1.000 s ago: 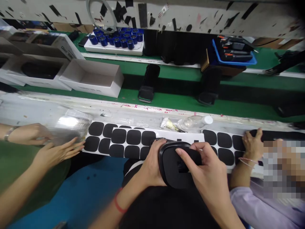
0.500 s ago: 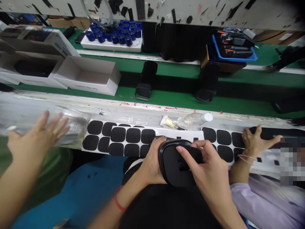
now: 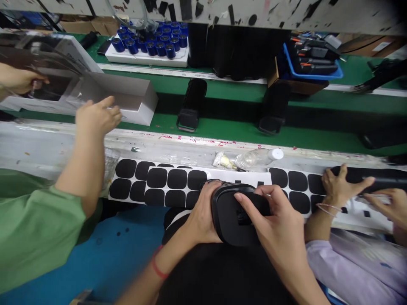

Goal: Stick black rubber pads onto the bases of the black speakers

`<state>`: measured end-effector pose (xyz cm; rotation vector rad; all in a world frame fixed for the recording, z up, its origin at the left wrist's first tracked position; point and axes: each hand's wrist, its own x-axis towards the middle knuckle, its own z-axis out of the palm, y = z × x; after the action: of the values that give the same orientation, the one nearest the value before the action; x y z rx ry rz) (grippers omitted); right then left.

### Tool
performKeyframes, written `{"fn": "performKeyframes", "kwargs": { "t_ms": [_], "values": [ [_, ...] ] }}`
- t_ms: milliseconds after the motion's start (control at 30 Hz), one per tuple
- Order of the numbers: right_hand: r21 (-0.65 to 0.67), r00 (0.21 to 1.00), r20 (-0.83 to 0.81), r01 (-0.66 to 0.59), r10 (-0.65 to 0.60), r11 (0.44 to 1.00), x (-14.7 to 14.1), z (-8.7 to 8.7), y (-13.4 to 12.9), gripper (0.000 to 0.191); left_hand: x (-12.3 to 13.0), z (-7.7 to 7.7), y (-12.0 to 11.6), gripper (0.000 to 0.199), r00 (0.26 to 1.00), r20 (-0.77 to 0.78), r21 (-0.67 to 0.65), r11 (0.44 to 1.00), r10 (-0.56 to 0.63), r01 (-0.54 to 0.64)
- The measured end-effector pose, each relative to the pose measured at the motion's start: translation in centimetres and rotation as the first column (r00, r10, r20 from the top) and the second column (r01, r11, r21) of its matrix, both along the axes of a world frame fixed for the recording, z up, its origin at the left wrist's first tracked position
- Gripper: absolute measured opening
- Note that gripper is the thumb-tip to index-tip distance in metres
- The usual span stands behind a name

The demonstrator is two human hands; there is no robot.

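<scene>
Two hands [image 3: 205, 215] hold one black device [image 3: 229, 218].

Sheets [image 3: 177, 178] flank the device [image 3: 229, 224], with the bottle [image 3: 257, 157] behind.

The rounded-square plastic body [image 3: 230, 228] that my left hand [image 3: 205, 214] grips is black all over, with a grid pattern showing along its side. A plain red band [image 3: 158, 264] rings my left wrist. White flat sheets [image 3: 177, 178] carry rows of black rounded squares. Ahead of me, the long flat work surface [image 3: 229, 123] is green, edged by a whitish ledge [image 3: 203, 140] with red handwritten marks. I see deep-blue short cylinders [image 3: 160, 44] with dark tops, a bright-blue plastic tray [image 3: 288, 57], a co-worker's green sleeve [image 3: 38, 224] and another's lilac sleeve [image 3: 346, 262].
</scene>
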<state>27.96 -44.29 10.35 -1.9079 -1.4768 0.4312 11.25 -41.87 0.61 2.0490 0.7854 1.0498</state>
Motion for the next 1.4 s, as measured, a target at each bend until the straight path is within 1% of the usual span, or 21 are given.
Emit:
{"fn": "performKeyframes", "kwargs": {
  "t_ms": [233,500,633,833,967,1133,1400],
  "values": [
    [0.04,1.0,0.007,-0.005,0.005,0.999,0.03,-0.29,-0.16,0.032,0.06,0.07,0.03,0.109,1.0,-0.001,-0.017,1.0,-0.009,0.009],
    [0.044,1.0,-0.022,0.004,-0.003,0.999,-0.01,-0.52,-0.09,0.031,0.1,0.26,0.08,0.104,1.0,-0.013,0.013,1.0,0.0,0.0],
    [0.052,1.0,-0.023,0.007,-0.006,0.999,0.1,-0.44,-0.06,0.032,0.13,0.47,0.11,0.106,1.0,-0.027,0.004,1.0,0.008,-0.008],
    [0.002,0.992,-0.119,0.029,-0.029,1.0,0.41,-0.45,-0.05,0.032,0.15,0.36,0.1,0.11,1.0,-0.023,0.005,1.0,0.006,-0.006],
    [0.025,0.998,-0.062,0.014,-0.012,1.0,0.21,-0.4,0.0,0.033,0.11,0.12,0.08,0.112,1.0,-0.018,0.0,1.0,-0.004,0.004],
    [0.031,1.0,-0.009,0.013,-0.012,0.999,0.03,-0.22,0.07,0.032,0.03,0.35,0.01,0.11,1.0,-0.03,0.001,1.0,-0.001,0.001],
    [0.037,1.0,0.022,0.012,-0.013,0.999,-0.1,-0.18,0.0,0.03,0.13,0.61,-0.02,0.112,0.999,-0.04,0.006,1.0,-0.002,0.002]
  ]
}}
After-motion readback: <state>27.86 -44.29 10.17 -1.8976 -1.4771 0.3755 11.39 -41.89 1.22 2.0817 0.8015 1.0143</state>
